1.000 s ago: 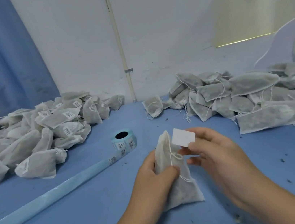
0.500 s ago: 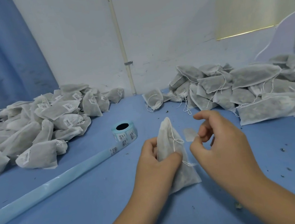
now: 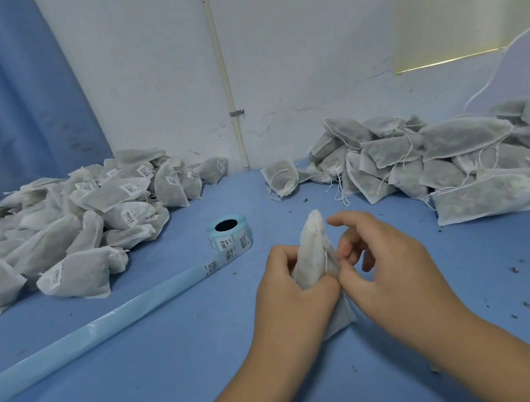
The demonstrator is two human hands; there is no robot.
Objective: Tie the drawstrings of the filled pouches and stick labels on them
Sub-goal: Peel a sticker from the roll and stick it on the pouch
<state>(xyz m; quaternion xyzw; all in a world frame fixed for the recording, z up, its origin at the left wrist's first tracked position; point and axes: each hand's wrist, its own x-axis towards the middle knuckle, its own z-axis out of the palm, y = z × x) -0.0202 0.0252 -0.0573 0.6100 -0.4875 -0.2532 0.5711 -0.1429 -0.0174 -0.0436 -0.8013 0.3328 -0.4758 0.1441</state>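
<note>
A white filled pouch [image 3: 314, 255] stands upright on the blue table [image 3: 152, 380], its gathered neck pointing up. My left hand [image 3: 290, 296] grips its left side, thumb across the front. My right hand [image 3: 392, 271] touches the pouch's right side with thumb and curled fingers, index finger raised; the label itself is not visible between them. A blue label roll [image 3: 229, 234] sits just left of the pouch, its empty backing strip [image 3: 88, 334] trailing toward the lower left.
A heap of labelled, tied pouches [image 3: 66, 225] fills the left of the table. A heap of unlabelled pouches [image 3: 438, 162] with loose strings lies at the right. Dark crumbs dot the table at the right. A white wall and blue curtain stand behind.
The white label held up in my right hand a second ago is no longer visible. My right hand has come down against the pouch's right side. The pouch has turned edge-on.
</note>
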